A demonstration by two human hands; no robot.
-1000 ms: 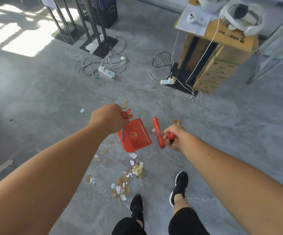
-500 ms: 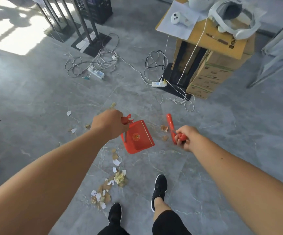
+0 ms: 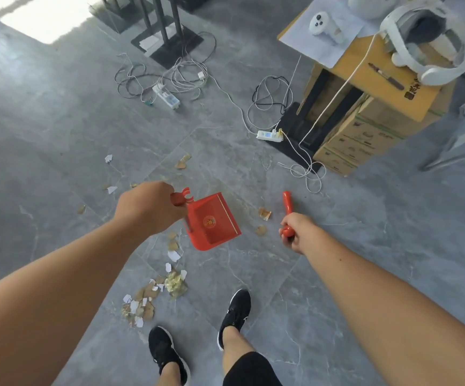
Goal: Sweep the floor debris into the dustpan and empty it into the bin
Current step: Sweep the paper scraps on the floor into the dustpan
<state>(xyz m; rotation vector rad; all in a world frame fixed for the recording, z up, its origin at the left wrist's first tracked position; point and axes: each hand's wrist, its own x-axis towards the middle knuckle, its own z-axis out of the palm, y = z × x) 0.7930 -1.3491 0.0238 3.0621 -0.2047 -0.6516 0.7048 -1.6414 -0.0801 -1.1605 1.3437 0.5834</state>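
Observation:
My left hand [image 3: 149, 206] is closed around the handle of a red dustpan [image 3: 212, 222], held above the grey floor with its open mouth facing right. My right hand [image 3: 298, 232] grips a red hand brush [image 3: 287, 203] that points away from me; its bristles are not visible. A pile of torn paper and cardboard debris [image 3: 153, 293] lies on the floor below the dustpan, near my left shoe. Two brown scraps [image 3: 264, 213] lie between the dustpan and the brush. More loose scraps [image 3: 182, 162] are scattered farther out. No bin is in sight.
Power strips with tangled cables [image 3: 167, 96] lie on the floor ahead, one strip [image 3: 269, 135] beside stacked cardboard boxes [image 3: 365, 135] carrying a headset and controller. Black stand bases [image 3: 167, 43] sit at the back. My black shoes [image 3: 234, 316] stand close to the pile.
The view has shifted, so the debris pile now appears lower left of the dustpan. My right hand with the brush has moved right, away from the dustpan. The left hand keeps holding the pan.

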